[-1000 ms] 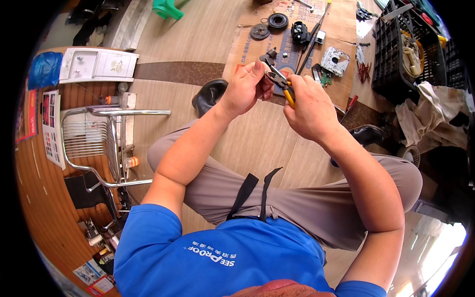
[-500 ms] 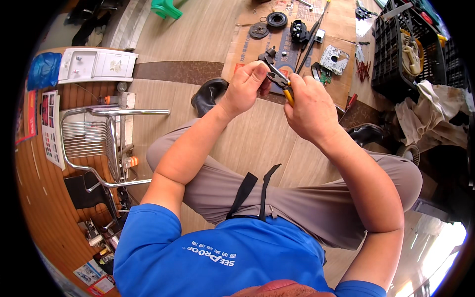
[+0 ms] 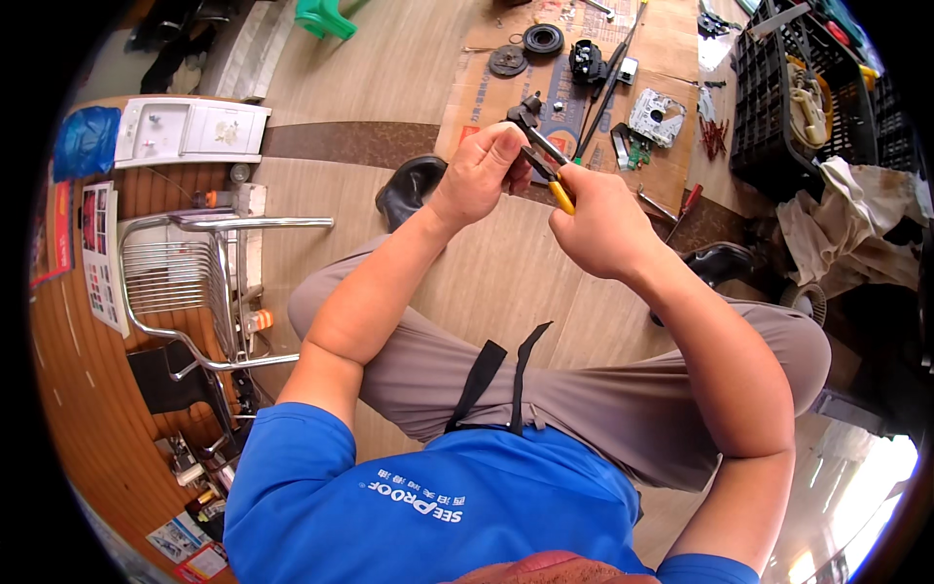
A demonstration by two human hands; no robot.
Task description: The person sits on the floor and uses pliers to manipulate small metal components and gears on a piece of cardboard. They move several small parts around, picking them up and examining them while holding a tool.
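My right hand [image 3: 605, 216] is closed round a pair of pliers [image 3: 559, 193] with yellow handle grips. Its dark jaws point up and left, close to the fingertips of my left hand [image 3: 484, 170]. That left hand is curled into a pinch with the thumb on top, and whatever its fingers hold is hidden. Just beyond both hands is a dark metal piece [image 3: 525, 114] with a knobbed end, partly behind the pliers and fingers; I cannot tell whether it lies on the cardboard [image 3: 671, 180].
On the cardboard are a black ring [image 3: 544, 39], a grey disc [image 3: 508, 60], a black mechanical part [image 3: 588, 61] and a silver plate [image 3: 658, 117]. A black crate [image 3: 778, 107] stands right, near a red-handled screwdriver [image 3: 692, 198]. A metal chair [image 3: 175, 263] is left.
My right hand has turned and dipped slightly, tilting the pliers so their jaws appear narrower, more edge-on. My left hand stays nearly in place.
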